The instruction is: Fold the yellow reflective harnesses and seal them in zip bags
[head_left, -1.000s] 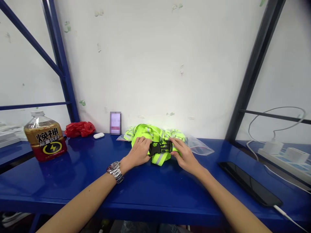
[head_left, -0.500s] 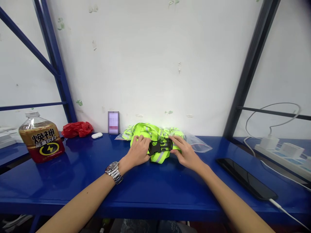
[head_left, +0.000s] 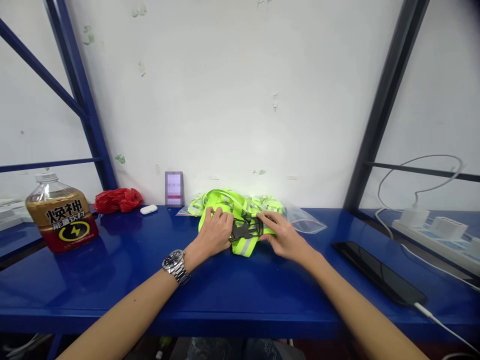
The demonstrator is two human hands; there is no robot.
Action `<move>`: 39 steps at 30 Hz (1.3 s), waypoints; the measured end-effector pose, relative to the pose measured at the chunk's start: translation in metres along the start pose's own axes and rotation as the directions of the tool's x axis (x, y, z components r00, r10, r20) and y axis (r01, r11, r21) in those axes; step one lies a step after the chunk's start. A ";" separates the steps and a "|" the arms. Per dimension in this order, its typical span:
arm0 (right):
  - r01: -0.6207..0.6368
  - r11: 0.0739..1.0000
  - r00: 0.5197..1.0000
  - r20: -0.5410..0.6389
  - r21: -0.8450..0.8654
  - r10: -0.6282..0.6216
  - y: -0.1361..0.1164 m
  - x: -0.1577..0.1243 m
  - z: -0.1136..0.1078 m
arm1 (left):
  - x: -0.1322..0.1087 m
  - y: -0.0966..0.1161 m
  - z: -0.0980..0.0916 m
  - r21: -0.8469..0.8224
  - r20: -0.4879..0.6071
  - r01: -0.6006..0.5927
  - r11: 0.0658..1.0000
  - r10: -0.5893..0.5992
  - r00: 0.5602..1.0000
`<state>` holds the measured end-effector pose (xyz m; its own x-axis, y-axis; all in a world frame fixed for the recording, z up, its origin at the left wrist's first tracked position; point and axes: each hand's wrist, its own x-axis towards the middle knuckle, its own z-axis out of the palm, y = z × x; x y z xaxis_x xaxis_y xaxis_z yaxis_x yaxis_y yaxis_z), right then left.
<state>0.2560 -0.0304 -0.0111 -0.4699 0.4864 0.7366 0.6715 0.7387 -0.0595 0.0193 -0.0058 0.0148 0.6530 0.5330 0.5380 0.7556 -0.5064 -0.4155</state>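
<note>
A bundle of fluorescent yellow-green straps with silver reflective stripes [head_left: 245,246] lies on the blue table. At its front is a black plastic side-release buckle [head_left: 243,230]. My left hand [head_left: 216,232], with a metal watch [head_left: 175,263] on the wrist, is closed on the buckle's left half and the strap by it. My right hand [head_left: 282,235] pinches the right half between thumb and fingers. Both halves are lined up and seem to meet; I cannot tell whether they are locked. A clear plastic bag [head_left: 305,221] lies partly under the bundle.
On the left are a large drink bottle [head_left: 62,215], a red plastic bag [head_left: 118,200] and a white case [head_left: 149,210]. A small phone [head_left: 174,190] leans against the wall. To the right lie a black phone [head_left: 378,272] on a cable and a power strip [head_left: 427,235].
My right hand has shifted slightly left, bringing its half of the buckle closer to the left half. The left hand stays almost in place. The view has moved slightly.
</note>
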 end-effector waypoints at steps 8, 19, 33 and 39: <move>-0.038 0.994 0.999 0.026 0.106 0.035 -0.010 0.008 0.011 | 0.004 0.006 0.009 -0.073 0.069 0.027 0.997 -0.022 0.997; -0.252 0.942 0.938 -0.181 0.223 0.294 0.003 0.014 -0.007 | -0.003 0.011 -0.015 -0.577 -0.146 0.051 0.815 -0.165 0.975; -0.428 0.587 0.662 -0.204 0.687 0.721 -0.011 0.034 0.006 | 0.010 0.043 -0.001 -0.853 0.187 0.419 0.313 -0.566 0.803; -0.432 0.557 0.659 -0.174 0.709 0.732 -0.018 0.034 0.009 | 0.040 0.039 0.008 -0.817 0.471 0.126 -0.563 -0.524 0.710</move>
<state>0.2229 -0.0232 0.0089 0.2817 0.7800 0.5588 0.1714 0.5321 -0.8291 0.0755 0.0010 0.0147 0.0916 0.9629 0.2539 -0.3847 -0.2009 0.9009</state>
